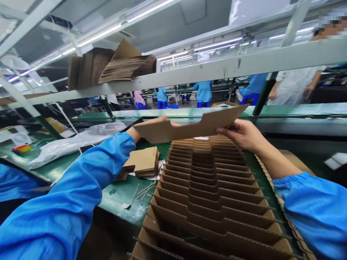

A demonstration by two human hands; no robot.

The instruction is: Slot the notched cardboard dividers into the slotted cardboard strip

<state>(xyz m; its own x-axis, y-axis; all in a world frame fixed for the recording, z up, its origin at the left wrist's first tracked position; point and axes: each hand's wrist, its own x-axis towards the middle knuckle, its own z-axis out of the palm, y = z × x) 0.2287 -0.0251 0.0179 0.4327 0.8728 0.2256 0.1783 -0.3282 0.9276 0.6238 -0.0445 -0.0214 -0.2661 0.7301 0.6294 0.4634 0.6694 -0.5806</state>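
The green tabletop (119, 192) spreads below you from the left of the frame toward the right. Across the upper half slants a white shelf rail (179, 76). Running up from the bottom centre is the cardboard grid (168, 198), its many upright, notched dividers crossed by long side panels. Crumpled clear plastic sheeting (81, 141) lies across the tabletop at middle left. At the upper left, the shelf carries a leaning pile of brown cardboard (119, 68). Behind the rail, co-workers (204, 91) in blue sit on blue stools, and a person in white (295, 85) stands at the upper right.

At the centre of the frame is your notched cardboard sheet (187, 131), raised over the far end of the grid, apart from your tabletop and tilted up toward the right. Your left hand (133, 133) grasps its left end, mostly hidden behind it, with fingertips at the top edge. Your right hand (245, 136) pinches the right end, thumb on the near side.

Just left of the grid sits a short stack of cardboard pieces (143, 159). Nearer you lie some thin strips (145, 191) and a small pale scrap (126, 206). Smallest are a few dark marks (239, 63) on the rail, too blurred for you to read.
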